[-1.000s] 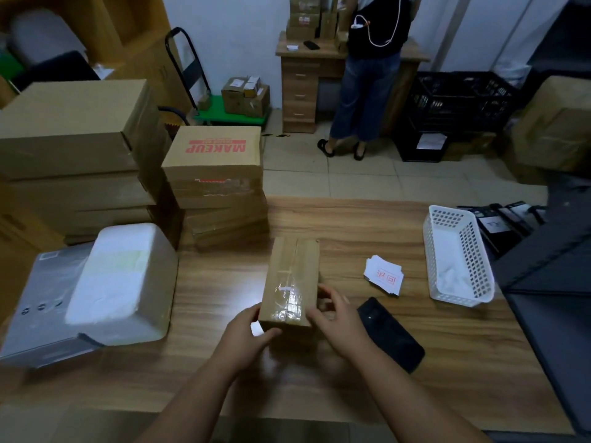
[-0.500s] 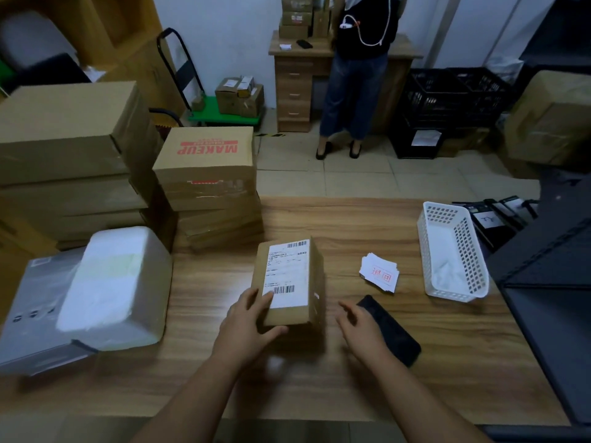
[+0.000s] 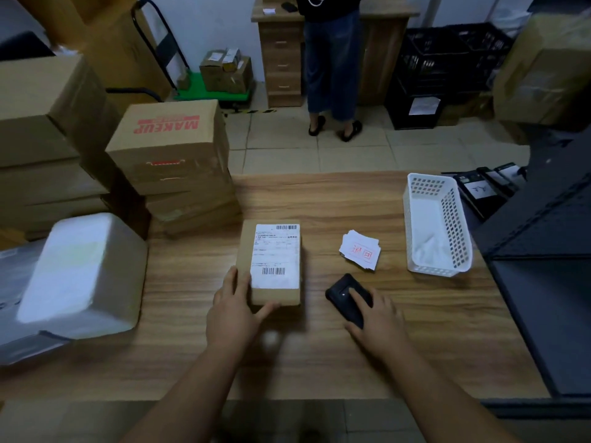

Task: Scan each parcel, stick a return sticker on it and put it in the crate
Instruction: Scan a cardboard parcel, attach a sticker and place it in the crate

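Observation:
A small brown parcel (image 3: 271, 265) lies flat on the wooden table (image 3: 319, 353), its white shipping label with barcodes facing up. My left hand (image 3: 235, 310) holds the parcel's near left corner, thumb along its front edge. A black handheld scanner (image 3: 343, 297) lies to the parcel's right, and my right hand (image 3: 377, 318) covers its near end with fingers curling round it. A small stack of white return stickers (image 3: 360, 253) with red print lies beyond the scanner.
A white perforated basket (image 3: 436, 225) stands at the right. Stacked cardboard boxes (image 3: 169, 148) and a white foam box (image 3: 83, 273) crowd the left. Black crates (image 3: 447, 59) sit on the floor behind. A person (image 3: 332, 59) stands at a desk further back.
The parcel was turned label-up and laid flat on the table. My right hand left it and moved right onto the scanner. My left hand stayed on the parcel.

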`<state>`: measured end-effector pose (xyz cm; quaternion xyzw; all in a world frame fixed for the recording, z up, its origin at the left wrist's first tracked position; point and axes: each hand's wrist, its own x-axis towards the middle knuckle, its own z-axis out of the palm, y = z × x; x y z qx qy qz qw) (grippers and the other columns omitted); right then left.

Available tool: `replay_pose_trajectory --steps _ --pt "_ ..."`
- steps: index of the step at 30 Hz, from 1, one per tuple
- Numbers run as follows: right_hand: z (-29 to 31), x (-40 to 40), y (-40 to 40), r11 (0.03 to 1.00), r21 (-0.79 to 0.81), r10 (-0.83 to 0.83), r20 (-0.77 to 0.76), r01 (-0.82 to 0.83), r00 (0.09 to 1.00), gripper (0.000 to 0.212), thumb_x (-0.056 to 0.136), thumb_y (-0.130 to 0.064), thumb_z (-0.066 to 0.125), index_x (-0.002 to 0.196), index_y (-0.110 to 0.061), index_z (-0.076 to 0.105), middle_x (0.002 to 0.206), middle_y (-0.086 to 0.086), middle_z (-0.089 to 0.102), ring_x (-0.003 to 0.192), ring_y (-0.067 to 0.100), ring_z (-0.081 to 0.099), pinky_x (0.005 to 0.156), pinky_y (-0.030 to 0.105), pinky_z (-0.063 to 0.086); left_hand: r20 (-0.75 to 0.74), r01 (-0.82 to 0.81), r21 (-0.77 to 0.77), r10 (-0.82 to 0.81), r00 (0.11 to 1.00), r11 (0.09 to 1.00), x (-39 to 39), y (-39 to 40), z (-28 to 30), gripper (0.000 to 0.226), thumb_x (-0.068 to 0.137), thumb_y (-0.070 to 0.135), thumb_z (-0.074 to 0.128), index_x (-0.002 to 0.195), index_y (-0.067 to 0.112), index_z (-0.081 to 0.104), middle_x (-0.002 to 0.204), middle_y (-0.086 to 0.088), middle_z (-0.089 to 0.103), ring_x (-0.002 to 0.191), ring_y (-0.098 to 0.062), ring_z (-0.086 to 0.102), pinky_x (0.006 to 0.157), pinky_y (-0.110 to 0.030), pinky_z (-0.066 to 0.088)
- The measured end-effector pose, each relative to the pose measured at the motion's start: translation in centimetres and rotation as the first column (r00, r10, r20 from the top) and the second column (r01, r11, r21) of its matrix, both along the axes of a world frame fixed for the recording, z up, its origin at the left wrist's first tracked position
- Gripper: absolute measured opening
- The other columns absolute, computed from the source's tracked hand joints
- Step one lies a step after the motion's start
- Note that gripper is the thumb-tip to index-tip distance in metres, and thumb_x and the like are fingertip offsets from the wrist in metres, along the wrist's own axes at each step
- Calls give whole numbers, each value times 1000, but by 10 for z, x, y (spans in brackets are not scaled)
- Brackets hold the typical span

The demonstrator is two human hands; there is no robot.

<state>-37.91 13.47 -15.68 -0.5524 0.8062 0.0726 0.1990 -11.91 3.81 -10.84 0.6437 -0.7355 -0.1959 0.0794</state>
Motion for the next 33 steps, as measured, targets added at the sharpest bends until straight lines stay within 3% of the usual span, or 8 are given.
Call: replay_pose_trajectory --steps 4,9,12,17,20,25,29,33 --pt "9 1 4 997 -55 -52 67 56 996 74 82 -57 54 148 -43 26 142 -2 37 129 19 35 102 37 36 52 -43 7 43 998 999 -5 1 1 84 76 71 60 145 32 32 161 -3 14 138 -30 31 102 -44 41" --pt "58 7 -6 981 -49 -163 298 185 941 75 69 -59 60 141 -46 41 120 -4 51 119 18 45 94 37 45 -35 -113 143 120 992 983 -2 -6 3 89 78 66 63 151 34 24 162 -7 9 143 -33 23 109 -46 33" --pt "105 5 -16 985 -72 -116 399 157 910 70 61 -56 62 130 -46 53 116 -10 58 111 15 52 90 37 50 -100 -81 181 100 990 980 5 -9 1 87 81 61 65 152 33 22 161 -8 17 143 -31 25 112 -44 31" --pt "178 33 -24 999 -46 -2 393 22 920 53 72 -48 65 124 -49 55 103 -8 50 98 13 49 81 32 49 -104 -100 193 121 987 976 14 -9 3 86 81 62 63 152 37 20 158 -4 23 141 -28 29 108 -44 37" --pt "197 53 -27 999 -25 36 374 -29 927 51 68 -50 63 119 -46 59 92 -13 57 93 15 56 71 30 49 -64 -88 183 101 993 979 17 -11 7 86 80 66 60 151 38 19 156 -2 26 138 -28 33 104 -44 40" --pt "211 69 -32 996 18 74 275 -82 959 44 65 -51 63 107 -37 65 94 -6 63 93 18 57 72 30 49 -50 -72 197 83 995 978 19 -18 11 84 79 66 61 148 38 23 146 0 38 128 -28 43 96 -42 46" --pt "218 66 -33 997 29 64 249 -73 966 48 69 -51 64 115 -40 63 98 -6 63 85 18 59 79 35 54 -63 -62 187 75 995 980 16 -20 14 84 79 64 62 147 33 26 142 -4 41 127 -31 43 97 -45 45" --pt "190 43 -44 997 -59 65 108 -59 992 60 71 -55 61 129 -45 50 120 -2 50 113 20 44 90 40 47 -24 -21 126 24 999 992 9 -21 17 78 81 59 62 146 30 30 157 -5 20 137 -32 30 104 -43 37"
